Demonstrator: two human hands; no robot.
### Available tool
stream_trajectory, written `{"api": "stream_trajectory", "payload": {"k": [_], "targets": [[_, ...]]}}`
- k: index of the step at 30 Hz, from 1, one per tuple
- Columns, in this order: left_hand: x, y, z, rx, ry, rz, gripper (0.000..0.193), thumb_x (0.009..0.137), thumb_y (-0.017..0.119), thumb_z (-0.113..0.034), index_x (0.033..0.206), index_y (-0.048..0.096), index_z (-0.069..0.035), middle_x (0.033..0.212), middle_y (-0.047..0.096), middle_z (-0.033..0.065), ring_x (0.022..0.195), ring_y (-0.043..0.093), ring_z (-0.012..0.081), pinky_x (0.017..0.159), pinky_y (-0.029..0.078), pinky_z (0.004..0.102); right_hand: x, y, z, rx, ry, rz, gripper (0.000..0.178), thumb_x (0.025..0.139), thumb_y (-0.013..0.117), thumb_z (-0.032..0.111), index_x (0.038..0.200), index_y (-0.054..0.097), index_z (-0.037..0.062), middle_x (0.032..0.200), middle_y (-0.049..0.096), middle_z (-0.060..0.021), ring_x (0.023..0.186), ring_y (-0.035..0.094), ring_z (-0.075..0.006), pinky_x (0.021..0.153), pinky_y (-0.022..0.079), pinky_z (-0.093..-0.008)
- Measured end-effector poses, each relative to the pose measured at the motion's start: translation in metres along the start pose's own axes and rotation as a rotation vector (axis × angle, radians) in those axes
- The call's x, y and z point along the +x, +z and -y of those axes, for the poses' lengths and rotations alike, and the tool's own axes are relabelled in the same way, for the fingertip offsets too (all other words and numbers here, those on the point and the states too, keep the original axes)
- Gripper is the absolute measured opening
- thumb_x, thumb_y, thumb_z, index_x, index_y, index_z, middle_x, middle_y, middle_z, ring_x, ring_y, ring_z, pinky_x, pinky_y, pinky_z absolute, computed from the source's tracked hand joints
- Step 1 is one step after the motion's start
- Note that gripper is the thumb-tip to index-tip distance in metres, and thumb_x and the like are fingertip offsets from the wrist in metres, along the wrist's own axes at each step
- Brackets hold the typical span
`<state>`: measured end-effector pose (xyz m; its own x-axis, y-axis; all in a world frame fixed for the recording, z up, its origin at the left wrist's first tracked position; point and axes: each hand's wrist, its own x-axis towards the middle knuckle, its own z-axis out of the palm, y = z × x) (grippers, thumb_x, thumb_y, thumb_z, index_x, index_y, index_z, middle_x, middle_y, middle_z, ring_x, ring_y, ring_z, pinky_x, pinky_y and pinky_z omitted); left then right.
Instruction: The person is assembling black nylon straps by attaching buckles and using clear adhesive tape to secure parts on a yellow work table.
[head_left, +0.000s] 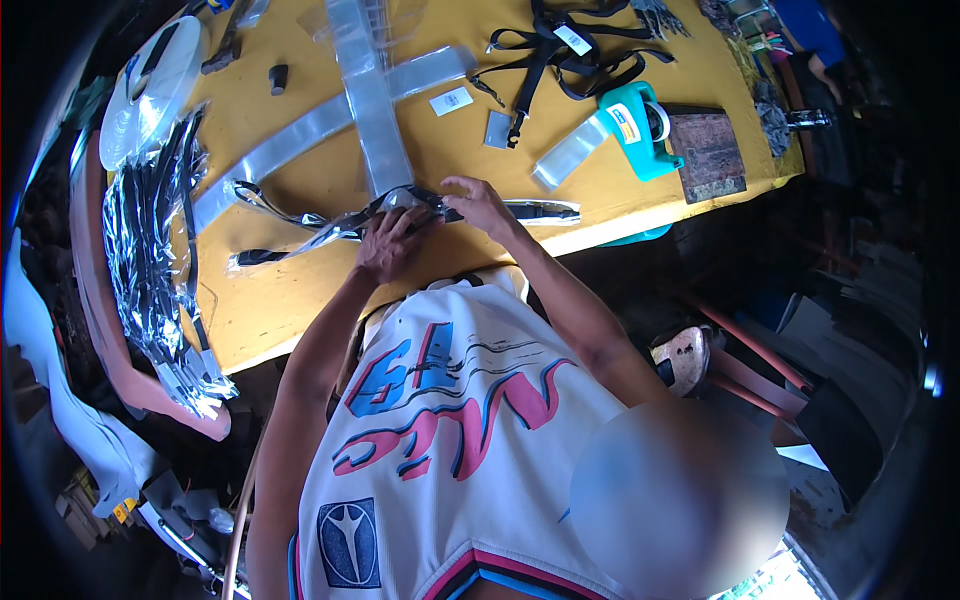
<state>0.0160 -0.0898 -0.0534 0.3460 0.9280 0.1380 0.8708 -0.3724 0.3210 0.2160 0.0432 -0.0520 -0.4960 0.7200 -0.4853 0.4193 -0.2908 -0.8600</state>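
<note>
On a yellow tabletop [450, 150], a black strap in clear plastic wrapping [340, 228] lies along the near edge. My left hand [390, 245] is closed over its middle, fingers bent down onto the plastic. Just to the right, my right hand [482, 207] reaches in with its fingers apart beside the bunched part of the strap. A further length of wrapped strap [545, 212] sticks out to the right behind my right wrist. Long clear plastic strips [370, 110] cross on the table ahead of my hands. The undersides of my fingers are hidden.
A teal tape dispenser [632, 130] stands at the right by a dark worn block [708, 152]. Black webbing straps [575, 60] with tags lie at the back. Many wrapped straps [150, 230] hang over the left edge, near a white roll [160, 85].
</note>
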Motion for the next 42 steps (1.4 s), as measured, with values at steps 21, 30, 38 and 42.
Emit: {"api": "stream_trajectory", "payload": {"k": [21, 30, 38, 42], "targets": [[0.007, 0.003, -0.017, 0.086, -0.025, 0.040, 0.059, 0.086, 0.063, -0.020, 0.144, 0.052, -0.024, 0.149, 0.045, 0.0078, 0.131, 0.048, 0.0299, 0.108, 0.035, 0.0527, -0.002, -0.023, 0.004, -1.017, -0.537, -0.579, 0.057, 0.097, 0.056, 0.049, 0.143, 0.048, 0.0168, 0.145, 0.040, -0.0110, 0.130, 0.045, -0.0289, 0.111, 0.028, -0.0563], [0.028, 0.017, -0.051, -0.018, -0.237, 0.065, 0.075, 0.091, 0.062, -0.039, 0.154, 0.033, -0.012, 0.162, 0.029, 0.0050, 0.148, 0.031, 0.0267, 0.119, 0.018, 0.0607, -0.072, -0.088, -0.038, -0.950, -0.443, -0.713, 0.039, 0.094, 0.063, 0.024, 0.130, 0.056, 0.0101, 0.134, 0.054, -0.0088, 0.120, 0.055, -0.0282, 0.108, 0.032, -0.0557], [0.034, 0.014, -0.052, 0.022, -0.234, 0.115, 0.077, 0.092, 0.061, -0.039, 0.157, 0.027, -0.013, 0.164, 0.026, 0.0069, 0.150, 0.027, 0.0280, 0.118, 0.016, 0.0625, -0.096, -0.123, -0.064, -0.923, -0.454, -0.543, 0.045, 0.087, 0.071, 0.030, 0.126, 0.061, 0.0089, 0.134, 0.050, -0.0085, 0.127, 0.048, -0.0278, 0.109, 0.033, -0.0524], [0.037, 0.013, -0.058, 0.026, -0.271, 0.109, 0.077, 0.092, 0.061, -0.038, 0.157, 0.027, -0.013, 0.164, 0.026, 0.0070, 0.150, 0.026, 0.0287, 0.118, 0.015, 0.0624, -0.096, -0.129, -0.060, -0.903, -0.422, -0.425, 0.043, 0.084, 0.074, 0.030, 0.121, 0.063, 0.0120, 0.122, 0.050, -0.0077, 0.120, 0.047, -0.0302, 0.105, 0.037, -0.0496]]}}
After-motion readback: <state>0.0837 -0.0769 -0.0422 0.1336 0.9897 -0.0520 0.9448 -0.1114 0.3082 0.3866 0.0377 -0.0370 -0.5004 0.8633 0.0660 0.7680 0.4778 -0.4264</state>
